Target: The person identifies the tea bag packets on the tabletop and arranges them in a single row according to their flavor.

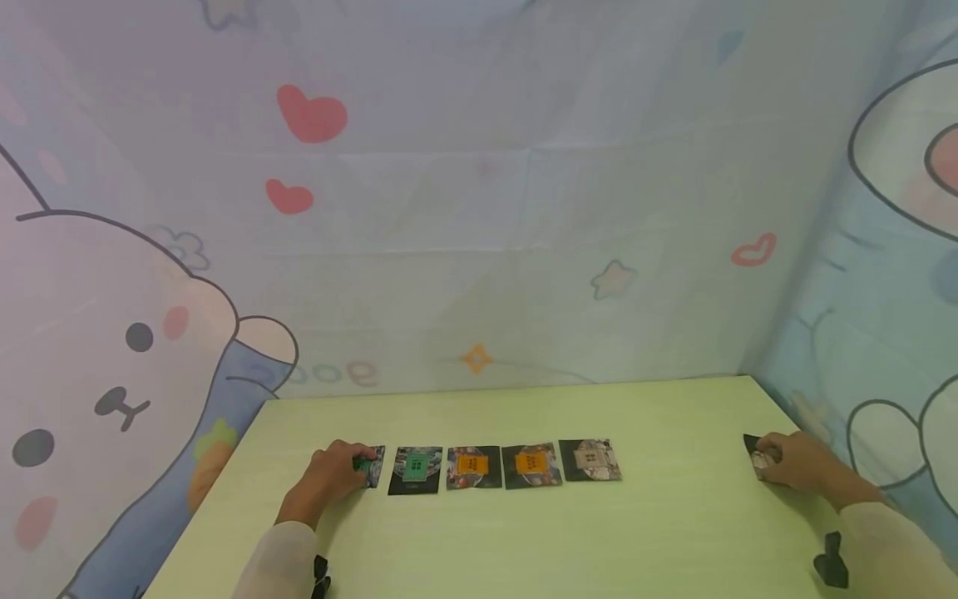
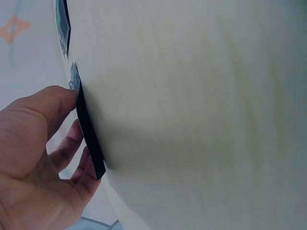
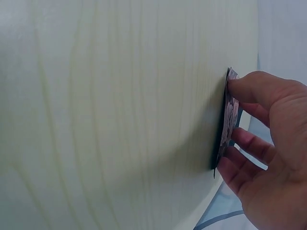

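At the left end of a row of small flat packets, my left hand (image 1: 337, 471) grips a packet with a green label (image 1: 377, 467). The left wrist view shows the thumb at one end of this thin dark packet (image 2: 88, 129) and fingers along it. Far to the right, my right hand (image 1: 799, 467) holds another dark packet (image 1: 751, 444), mostly covered by the fingers. Up close it is a thin packet with a pale printed face (image 3: 229, 115), the thumb near its top and fingertips lower down. Both packets are at the table surface.
Between the hands lie a green-labelled packet (image 1: 415, 470), two orange-labelled packets (image 1: 473, 466) and a beige-labelled packet (image 1: 590, 459), side by side. They rest on a pale yellow-green table (image 1: 569, 541). A printed cloth (image 1: 464, 208) hangs behind the table and along both sides.
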`<state>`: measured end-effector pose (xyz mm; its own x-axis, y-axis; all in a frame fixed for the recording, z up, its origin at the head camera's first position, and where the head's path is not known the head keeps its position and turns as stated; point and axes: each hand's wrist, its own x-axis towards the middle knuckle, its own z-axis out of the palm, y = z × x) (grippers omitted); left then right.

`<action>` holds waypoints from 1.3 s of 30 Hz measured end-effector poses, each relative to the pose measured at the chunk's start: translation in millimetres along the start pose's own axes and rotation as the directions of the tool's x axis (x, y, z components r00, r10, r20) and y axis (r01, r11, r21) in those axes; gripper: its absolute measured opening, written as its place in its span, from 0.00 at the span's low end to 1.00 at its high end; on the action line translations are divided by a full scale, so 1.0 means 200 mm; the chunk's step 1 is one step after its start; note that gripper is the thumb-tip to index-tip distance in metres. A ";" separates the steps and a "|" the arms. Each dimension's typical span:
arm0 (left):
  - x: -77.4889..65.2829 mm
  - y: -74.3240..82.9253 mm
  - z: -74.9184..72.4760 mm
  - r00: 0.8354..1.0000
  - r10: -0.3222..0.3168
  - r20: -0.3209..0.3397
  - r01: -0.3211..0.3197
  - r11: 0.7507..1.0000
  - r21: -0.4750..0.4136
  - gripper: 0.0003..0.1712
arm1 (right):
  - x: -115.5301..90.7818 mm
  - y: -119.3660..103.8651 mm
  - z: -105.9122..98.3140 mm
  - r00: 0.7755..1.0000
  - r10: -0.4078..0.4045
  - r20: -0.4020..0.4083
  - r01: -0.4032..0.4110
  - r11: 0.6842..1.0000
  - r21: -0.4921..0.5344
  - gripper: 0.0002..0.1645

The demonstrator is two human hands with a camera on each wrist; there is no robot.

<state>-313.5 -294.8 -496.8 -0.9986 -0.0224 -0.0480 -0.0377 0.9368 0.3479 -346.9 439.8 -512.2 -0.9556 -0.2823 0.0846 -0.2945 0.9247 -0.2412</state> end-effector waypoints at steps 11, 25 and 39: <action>0.00 0.00 0.00 1.000 -0.001 -0.005 0.001 1.000 -0.001 0.19 | 0.03 -0.13 0.01 1.000 -0.007 0.018 0.006 1.000 0.025 0.24; -0.01 0.02 -0.01 1.000 0.000 -0.011 0.000 1.000 0.004 0.19 | 0.06 -0.30 0.04 1.000 -0.020 0.024 0.018 0.996 0.084 0.25; -0.01 0.01 0.00 1.000 0.010 -0.012 -0.010 1.000 0.001 0.19 | 0.09 -0.42 0.08 0.998 -0.040 0.055 0.033 0.993 0.117 0.25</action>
<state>-311.1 -292.7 -496.0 -0.9993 -0.0172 -0.0328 -0.0275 0.9373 0.3473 -340.2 352.4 -506.2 -0.9423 -0.3324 0.0404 -0.3249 0.8786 -0.3500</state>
